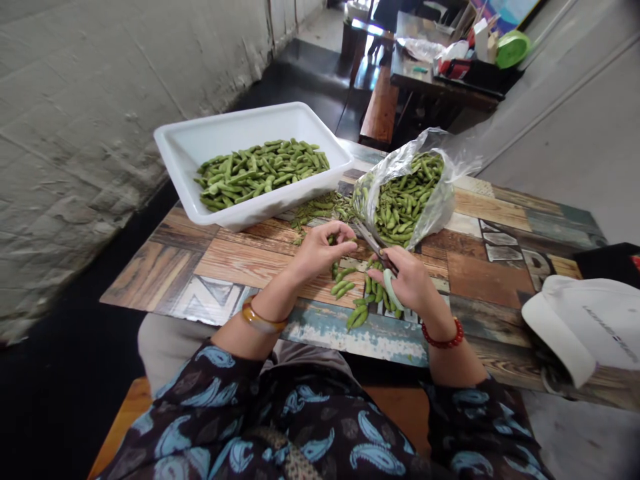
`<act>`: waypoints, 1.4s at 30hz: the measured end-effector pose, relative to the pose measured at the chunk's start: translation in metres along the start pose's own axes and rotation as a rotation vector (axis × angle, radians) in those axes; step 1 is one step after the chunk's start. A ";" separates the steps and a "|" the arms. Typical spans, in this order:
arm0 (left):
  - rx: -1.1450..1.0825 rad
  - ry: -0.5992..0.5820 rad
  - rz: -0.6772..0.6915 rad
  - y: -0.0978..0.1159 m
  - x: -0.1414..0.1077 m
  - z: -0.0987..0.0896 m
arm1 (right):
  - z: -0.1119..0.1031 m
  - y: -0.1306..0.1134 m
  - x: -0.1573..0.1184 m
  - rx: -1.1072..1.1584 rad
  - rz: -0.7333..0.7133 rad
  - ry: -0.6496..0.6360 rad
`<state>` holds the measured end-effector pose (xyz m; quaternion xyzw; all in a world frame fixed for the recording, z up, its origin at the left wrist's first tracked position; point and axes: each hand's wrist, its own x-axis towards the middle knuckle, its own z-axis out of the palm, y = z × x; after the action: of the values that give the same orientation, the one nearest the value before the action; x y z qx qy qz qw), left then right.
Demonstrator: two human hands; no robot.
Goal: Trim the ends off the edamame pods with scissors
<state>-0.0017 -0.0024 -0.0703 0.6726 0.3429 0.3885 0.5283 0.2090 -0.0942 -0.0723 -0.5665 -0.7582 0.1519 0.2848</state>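
Note:
My right hand (407, 277) grips a pair of scissors (371, 239) with pale green handles, blades pointing up and left. Just left of the blades, the fingers of my left hand (325, 250) are pinched around an edamame pod (352, 241), mostly hidden by the fingers. Several loose edamame pods (358, 313) lie on the table below and between my hands. Beyond them is a heap of small trimmings (320, 208). A clear plastic bag (434, 223) full of pods stands open behind the scissors.
A white plastic tub (175, 167) with many pods stands at the back left of the wood-patterned table (240, 257). On the right lies a white cap (583, 320). A rough wall (100, 87) runs along the left. Farther back is a cluttered second table (417, 67) beside a wooden bench (380, 107).

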 end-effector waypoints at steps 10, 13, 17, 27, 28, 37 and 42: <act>-0.663 0.029 -0.340 0.005 0.000 -0.001 | 0.002 -0.004 -0.002 -0.067 0.007 0.021; -0.672 -0.002 -0.360 0.004 0.000 0.001 | 0.003 -0.007 -0.002 -0.098 0.025 0.012; -0.662 -0.055 -0.352 0.005 -0.002 0.005 | 0.003 -0.007 -0.003 -0.111 0.028 0.015; -0.532 -0.230 -0.187 0.008 -0.006 0.012 | 0.001 -0.007 -0.002 -0.105 0.023 0.020; -0.502 -0.238 -0.181 0.007 -0.006 0.012 | 0.001 -0.007 -0.002 -0.101 0.022 0.019; -0.424 -0.222 -0.147 0.008 -0.006 0.012 | 0.001 -0.006 -0.003 -0.096 -0.013 -0.007; -0.433 -0.242 -0.128 0.010 -0.006 0.011 | -0.001 -0.009 -0.003 -0.095 -0.014 -0.024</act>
<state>0.0058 -0.0148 -0.0635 0.5624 0.2277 0.3352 0.7207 0.2034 -0.0996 -0.0677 -0.5722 -0.7719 0.1205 0.2496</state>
